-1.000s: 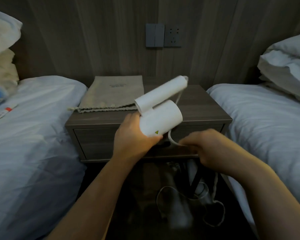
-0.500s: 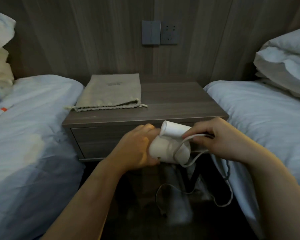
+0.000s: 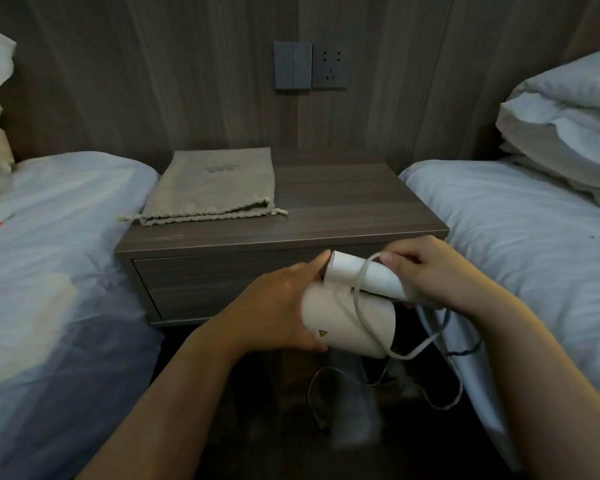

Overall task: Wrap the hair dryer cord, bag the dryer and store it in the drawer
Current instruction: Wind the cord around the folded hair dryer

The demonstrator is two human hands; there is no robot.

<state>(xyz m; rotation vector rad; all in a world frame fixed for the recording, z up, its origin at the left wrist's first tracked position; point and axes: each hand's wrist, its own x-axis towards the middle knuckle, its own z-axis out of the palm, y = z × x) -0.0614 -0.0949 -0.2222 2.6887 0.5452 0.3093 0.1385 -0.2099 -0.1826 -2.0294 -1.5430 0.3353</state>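
The cloth bag [image 3: 215, 188] is seen lying flat on the left part of the bench [image 3: 354, 206], its drawstring mouth toward the front edge, and nothing has been put into it. Under the bench top, the drawer [image 3: 229, 275] is shut.

In front of the bench, right of centre, the hair dryer [image 3: 340, 320] is held up in the air, clear of the bench. Its barrel is clasped from the left by the left hand [image 3: 274, 306], the grip curled round the body with the thumb underneath. One turn of the cord [image 3: 358, 313] is laid across the barrel and the folded handle. Further right, the cord is pinched by the right hand [image 3: 430, 275], the grip closed on it up against the handle.

A good deal of cord is left loose. It hangs below the dryer, in front of the bench's foot, and is looped over the floor.

Wrapping is judged barely begun, with only a first turn made. Bagging the dryer, opening the drawer and stowing it are all left to be done.
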